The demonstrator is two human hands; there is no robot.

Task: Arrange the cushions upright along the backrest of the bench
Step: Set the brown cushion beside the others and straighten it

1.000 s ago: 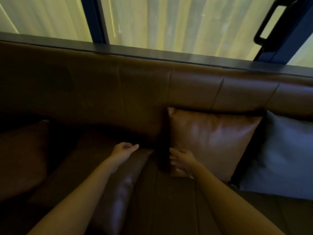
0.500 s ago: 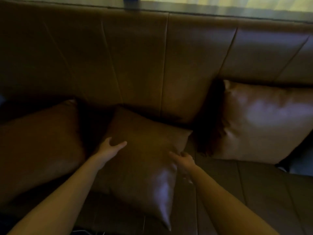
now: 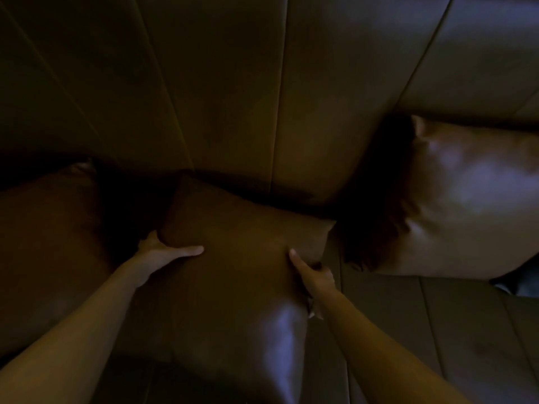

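A dark brown leather cushion (image 3: 242, 272) lies flat on the bench seat, its far edge near the backrest (image 3: 233, 97). My left hand (image 3: 163, 250) grips its left edge, thumb on top and fingers tucked under. My right hand (image 3: 313, 274) clasps its right edge the same way. A lighter tan cushion (image 3: 472, 205) stands upright against the backrest at the right. Another brown cushion (image 3: 49, 243) rests at the left, partly in shadow.
The seat (image 3: 423, 330) of brown leather panels stretches to the right of my arms. A sliver of a blue-grey cushion (image 3: 529, 282) shows at the right edge behind the tan one. The scene is dim.
My view has dropped from the window to the seat. Both hands moved from hovering near the flat cushion to closing on its left and right edges.
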